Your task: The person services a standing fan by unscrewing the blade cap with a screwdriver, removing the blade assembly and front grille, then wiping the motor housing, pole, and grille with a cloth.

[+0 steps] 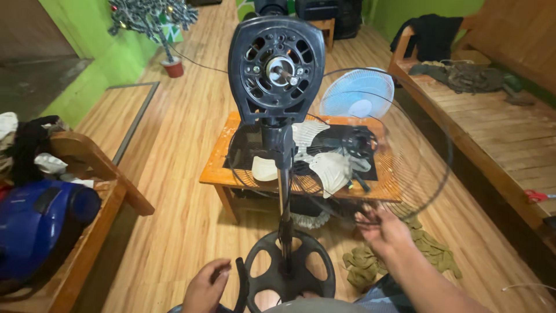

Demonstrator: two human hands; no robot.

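A black stand fan motor head [276, 69] with its bare shaft stands on a pole over a round black base [289, 266] right in front of me. My right hand [379, 227] grips the lower rim of a wire fan guard [428, 139], held up to the right of the motor. My left hand [207, 287] rests low beside the base, fingers curled near a black curved part [241, 284]; whether it grips that part is unclear. Behind the pole, a low wooden table [215, 169] carries white fan blades [324, 165] and another wire guard.
A blue fan blade [357, 93] stands behind the table. Olive cloth [425, 249] lies on the wood floor at right. A wooden bench [498, 127] with clothes runs along the right; a wooden chair with a blue bag [37, 223] sits at left.
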